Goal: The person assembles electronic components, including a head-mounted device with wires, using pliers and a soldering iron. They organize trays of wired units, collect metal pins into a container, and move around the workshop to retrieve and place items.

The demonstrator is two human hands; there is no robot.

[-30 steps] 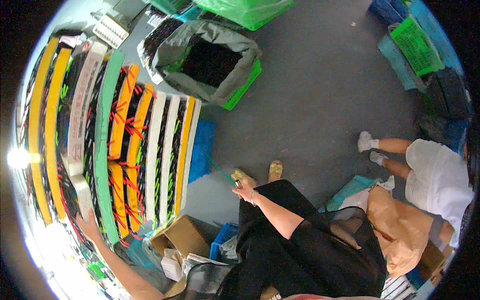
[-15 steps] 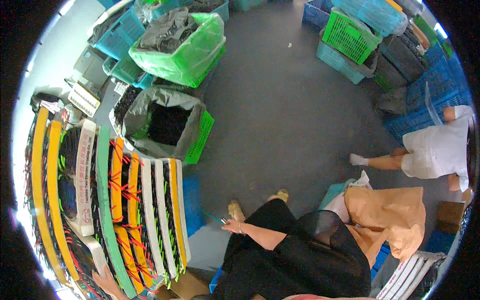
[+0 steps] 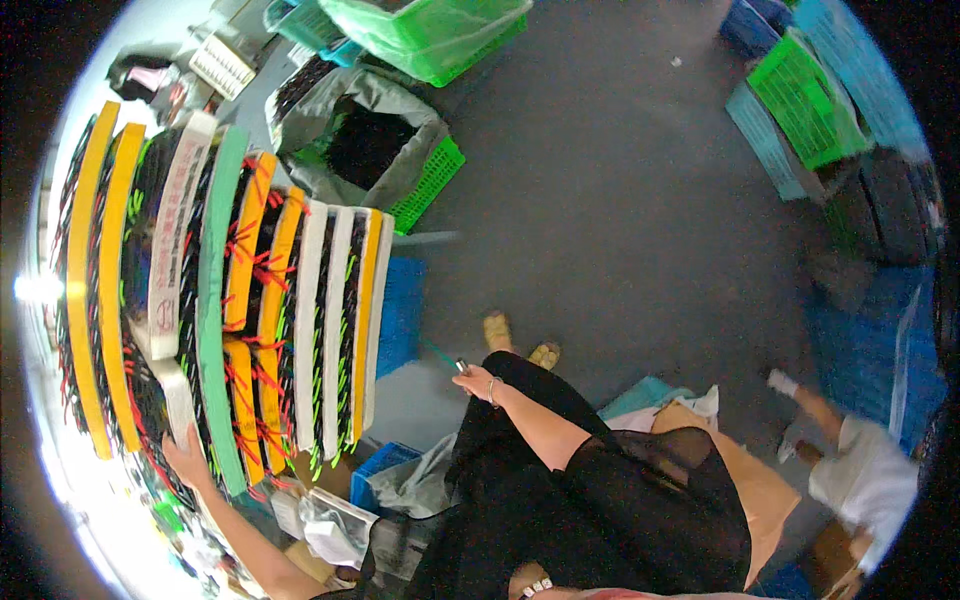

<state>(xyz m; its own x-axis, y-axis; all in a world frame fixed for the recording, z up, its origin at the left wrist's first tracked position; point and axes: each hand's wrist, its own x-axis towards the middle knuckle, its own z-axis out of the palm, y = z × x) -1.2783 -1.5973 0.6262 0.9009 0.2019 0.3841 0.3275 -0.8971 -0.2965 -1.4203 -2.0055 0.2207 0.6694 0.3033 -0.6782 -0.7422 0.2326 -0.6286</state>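
Observation:
On the left rises a row of long curved strips in yellow, white and green [image 3: 220, 300], with dark bundles with red and bright green ends between them. My left hand [image 3: 187, 460] reaches up from the lower left, its fingers around the lower end of a folded white strip [image 3: 178, 395]. Near the middle, my right hand [image 3: 477, 382], a bracelet at its wrist, is closed on a small silver-coloured object [image 3: 462, 367]. A thin teal line runs from that object up to the left. Its exact kind is too small to make out.
A green basket [image 3: 432, 185] with a grey liner holds dark material beyond the strips. Green and blue baskets [image 3: 810, 100] stand at the far right. A person in white [image 3: 865, 470] is at the right edge. Brown paper [image 3: 765, 490] lies beside my black clothing.
The whole view has shifted, so the strips and baskets sit higher in the picture. More of my left forearm shows. My right hand still holds the silver object.

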